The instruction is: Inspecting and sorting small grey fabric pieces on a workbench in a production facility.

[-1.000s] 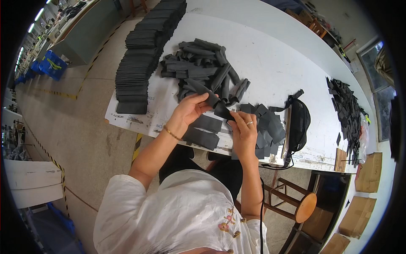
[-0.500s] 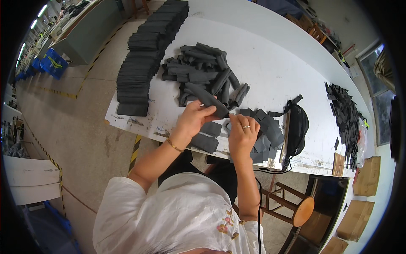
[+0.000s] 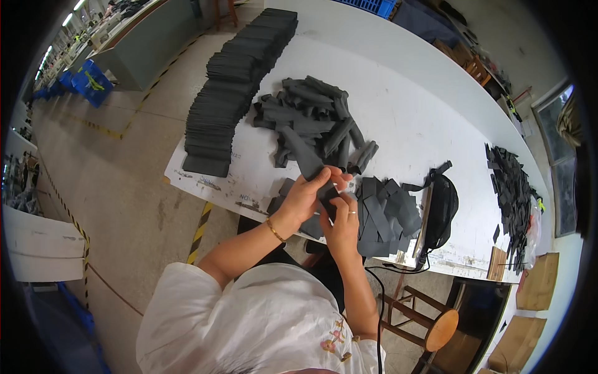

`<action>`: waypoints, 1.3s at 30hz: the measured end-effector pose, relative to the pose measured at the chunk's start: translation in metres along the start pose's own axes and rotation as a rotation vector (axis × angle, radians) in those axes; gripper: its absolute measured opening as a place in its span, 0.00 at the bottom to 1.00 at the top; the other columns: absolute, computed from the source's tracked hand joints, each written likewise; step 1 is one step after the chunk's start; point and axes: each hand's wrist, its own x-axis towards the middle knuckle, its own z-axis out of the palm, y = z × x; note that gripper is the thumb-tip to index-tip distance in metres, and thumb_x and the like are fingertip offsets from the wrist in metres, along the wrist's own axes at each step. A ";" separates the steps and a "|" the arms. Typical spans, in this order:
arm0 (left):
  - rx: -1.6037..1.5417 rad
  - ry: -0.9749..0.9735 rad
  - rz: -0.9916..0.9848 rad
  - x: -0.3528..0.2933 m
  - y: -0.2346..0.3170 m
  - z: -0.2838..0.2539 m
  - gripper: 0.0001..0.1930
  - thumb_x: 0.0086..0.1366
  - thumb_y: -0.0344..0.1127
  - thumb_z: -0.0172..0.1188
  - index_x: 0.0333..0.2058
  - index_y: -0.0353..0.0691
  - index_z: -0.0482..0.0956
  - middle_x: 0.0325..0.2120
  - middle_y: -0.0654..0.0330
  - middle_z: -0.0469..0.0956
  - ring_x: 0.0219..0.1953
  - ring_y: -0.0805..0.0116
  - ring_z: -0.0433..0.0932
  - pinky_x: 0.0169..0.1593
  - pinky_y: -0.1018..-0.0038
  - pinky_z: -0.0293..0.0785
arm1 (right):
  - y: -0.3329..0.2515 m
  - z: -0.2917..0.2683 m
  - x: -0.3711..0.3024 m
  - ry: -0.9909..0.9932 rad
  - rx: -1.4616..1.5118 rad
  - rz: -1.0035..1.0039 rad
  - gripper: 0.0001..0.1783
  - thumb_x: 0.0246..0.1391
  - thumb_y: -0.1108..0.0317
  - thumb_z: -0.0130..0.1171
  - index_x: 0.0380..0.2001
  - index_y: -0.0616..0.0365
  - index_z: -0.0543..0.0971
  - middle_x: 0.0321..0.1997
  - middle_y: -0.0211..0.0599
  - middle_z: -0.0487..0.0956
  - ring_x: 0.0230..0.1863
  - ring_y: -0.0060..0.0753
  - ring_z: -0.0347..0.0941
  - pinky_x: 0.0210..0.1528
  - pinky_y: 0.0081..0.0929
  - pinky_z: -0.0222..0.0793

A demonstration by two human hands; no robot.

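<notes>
A long dark grey cloth-like piece (image 3: 301,151) slants from the loose pile down into my hands above the table's near edge. My left hand (image 3: 305,198) is closed round its lower part, thumb on top. Just right of it, my right hand (image 3: 341,232) has curled fingers gripping a dark grey flap (image 3: 327,198) at the lower end. Whether this flap is a separate piece I cannot tell. Beyond my hands lies a pile of curled dark grey pieces (image 3: 305,112). Flat grey pieces (image 3: 387,218) lie spread to the right, and others (image 3: 280,201) lie partly hidden by my left hand.
A long row of stacked dark pieces (image 3: 215,118) runs along the white table's (image 3: 411,112) left side. At right are a black mesh bag (image 3: 441,212) with a cord and a heap of dark strips (image 3: 511,193). A wooden stool (image 3: 442,330) stands below the table.
My right hand has moved down and left, closer to my left hand, and its fingers are more curled. The held piece hangs more steeply. The whole view has shifted slightly.
</notes>
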 end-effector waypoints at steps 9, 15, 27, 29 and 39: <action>-0.039 0.084 0.010 -0.006 0.002 0.003 0.15 0.70 0.43 0.52 0.43 0.36 0.77 0.46 0.51 0.79 0.51 0.62 0.76 0.57 0.67 0.71 | 0.004 -0.011 -0.001 -0.124 -0.004 0.049 0.18 0.44 0.80 0.64 0.38 0.62 0.69 0.39 0.47 0.74 0.38 0.49 0.75 0.37 0.38 0.73; -0.033 0.117 -0.110 -0.012 -0.014 0.001 0.16 0.69 0.44 0.54 0.44 0.36 0.77 0.45 0.52 0.79 0.51 0.61 0.76 0.56 0.64 0.72 | -0.002 -0.012 0.013 -0.130 -0.002 -0.003 0.18 0.45 0.79 0.64 0.40 0.62 0.70 0.40 0.47 0.74 0.38 0.52 0.75 0.36 0.39 0.73; -0.129 0.141 0.145 0.005 -0.006 0.010 0.18 0.70 0.44 0.51 0.46 0.33 0.74 0.36 0.52 0.80 0.45 0.54 0.79 0.56 0.61 0.73 | 0.018 -0.018 0.018 -0.020 0.063 -0.104 0.08 0.49 0.82 0.62 0.33 0.63 0.75 0.39 0.45 0.77 0.32 0.48 0.75 0.33 0.33 0.72; -0.138 0.139 0.172 0.002 -0.008 0.011 0.18 0.71 0.44 0.49 0.45 0.33 0.74 0.36 0.53 0.80 0.45 0.54 0.79 0.57 0.61 0.72 | 0.019 -0.017 0.017 -0.029 0.059 -0.106 0.09 0.47 0.81 0.63 0.33 0.63 0.75 0.39 0.45 0.76 0.33 0.48 0.75 0.33 0.34 0.73; -0.152 0.171 0.171 -0.003 -0.010 0.012 0.17 0.71 0.43 0.51 0.45 0.33 0.74 0.35 0.53 0.80 0.45 0.56 0.79 0.57 0.61 0.72 | 0.022 -0.013 0.020 -0.040 0.051 -0.115 0.10 0.46 0.82 0.63 0.33 0.64 0.75 0.39 0.44 0.76 0.34 0.47 0.76 0.33 0.35 0.74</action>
